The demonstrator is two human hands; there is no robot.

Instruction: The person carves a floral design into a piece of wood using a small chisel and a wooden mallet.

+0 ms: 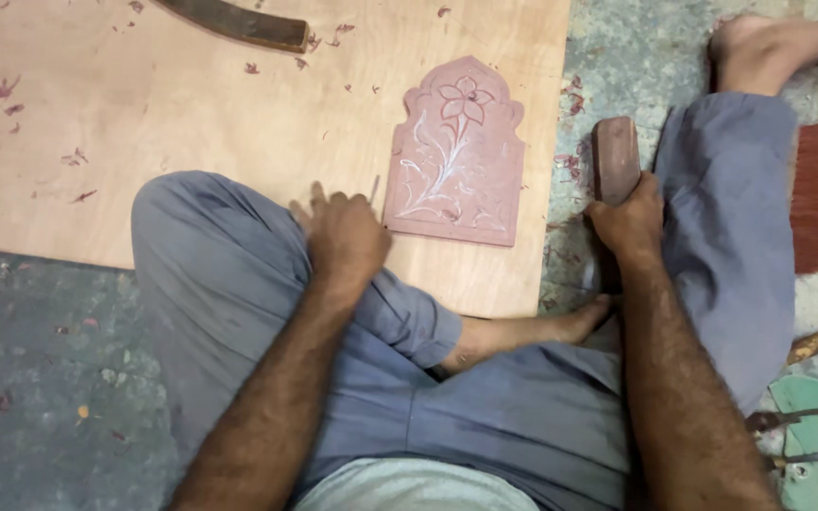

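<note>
Head view: right hand [629,220] clenches a reddish stone block [614,158] right of the carved stone plaque [456,156]; left hand [343,232], left of it, pinches a thin tool [374,188].

Head camera, looking steeply down

One view only, from the seated person's head, facing down and forward over the lap, close to both forearms; the board [191,114] and floor [40,378] fill the frame's upper part.

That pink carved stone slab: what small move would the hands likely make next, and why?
Probably the left hand brings its thin chisel onto the slab. The tool sits just off the slab's left edge, and the right hand already grips a mallet block, apart from it.
</note>
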